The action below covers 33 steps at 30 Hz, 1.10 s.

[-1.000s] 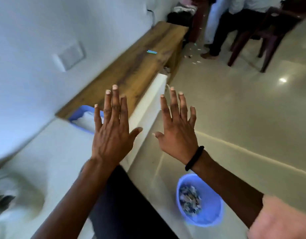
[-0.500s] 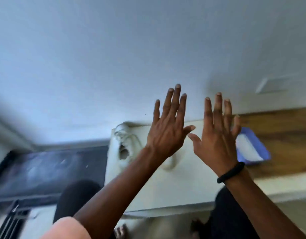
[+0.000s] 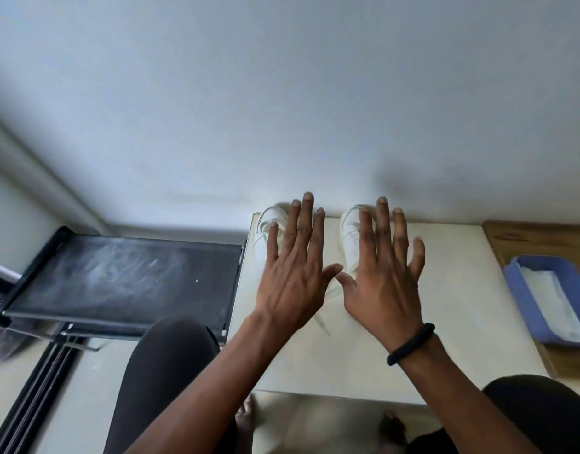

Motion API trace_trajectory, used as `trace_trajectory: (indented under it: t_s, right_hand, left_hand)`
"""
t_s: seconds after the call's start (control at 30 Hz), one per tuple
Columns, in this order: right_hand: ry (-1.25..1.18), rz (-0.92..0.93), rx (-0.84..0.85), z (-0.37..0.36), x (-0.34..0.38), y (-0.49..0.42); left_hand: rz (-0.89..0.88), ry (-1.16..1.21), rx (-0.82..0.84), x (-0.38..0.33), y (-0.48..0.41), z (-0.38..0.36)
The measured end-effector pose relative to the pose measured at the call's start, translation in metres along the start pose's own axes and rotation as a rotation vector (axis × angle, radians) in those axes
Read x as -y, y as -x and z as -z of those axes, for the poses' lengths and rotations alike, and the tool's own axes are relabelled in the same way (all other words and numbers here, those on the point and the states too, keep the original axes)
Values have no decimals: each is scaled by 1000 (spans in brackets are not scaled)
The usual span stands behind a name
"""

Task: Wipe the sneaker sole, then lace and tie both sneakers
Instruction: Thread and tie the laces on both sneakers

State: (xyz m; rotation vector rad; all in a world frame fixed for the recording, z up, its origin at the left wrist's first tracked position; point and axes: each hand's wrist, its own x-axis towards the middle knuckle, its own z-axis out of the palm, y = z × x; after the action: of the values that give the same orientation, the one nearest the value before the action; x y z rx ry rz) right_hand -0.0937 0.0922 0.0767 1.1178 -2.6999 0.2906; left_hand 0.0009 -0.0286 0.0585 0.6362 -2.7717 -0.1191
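Observation:
Two white sneakers stand side by side at the far edge of a white table (image 3: 452,322), against the wall. The left sneaker (image 3: 262,237) and the right sneaker (image 3: 349,237) are mostly hidden behind my hands. A loose white lace (image 3: 321,322) trails toward me on the table. My left hand (image 3: 295,276) and my right hand (image 3: 380,280) hover above the sneakers, backs up, fingers spread and straight, holding nothing. A black band circles my right wrist.
A blue tray (image 3: 524,296) holding white wipes lies on a wooden surface (image 3: 517,237) at the right. A black dusty tray-like stand (image 3: 125,276) sits left of the table. My dark-clad knees are below, with the floor between them.
The view swung from the room's right side to the table and settled on the sneakers. Both hands stay raised and spread, now lower and in front of the shoes.

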Motion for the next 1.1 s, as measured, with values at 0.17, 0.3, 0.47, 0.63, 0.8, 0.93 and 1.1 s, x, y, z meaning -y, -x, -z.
trace_trajectory:
  t_s: [0.17, 0.3, 0.47, 0.63, 0.8, 0.93, 1.1]
  right_hand:
    - [-29, 27, 43, -17, -10, 0]
    - [-71, 86, 107, -34, -10, 1]
    - [-67, 113, 189, -54, -4, 4]
    - [-22, 42, 347, -65, -12, 9]
    - [6, 32, 366, -65, -17, 3]
    - [18, 48, 373, -61, -22, 2]
    - [38, 21, 418, -48, -39, 12]
  left_hand:
    - [19, 12, 94, 7, 16, -29]
    - [186, 10, 256, 16, 23, -39]
    - [389, 122, 416, 23, 22, -45]
    - [438, 171, 425, 27, 19, -55]
    - [421, 128, 365, 25, 14, -55]
    - [390, 145, 366, 12, 16, -54]
    - [271, 155, 386, -12, 24, -57]
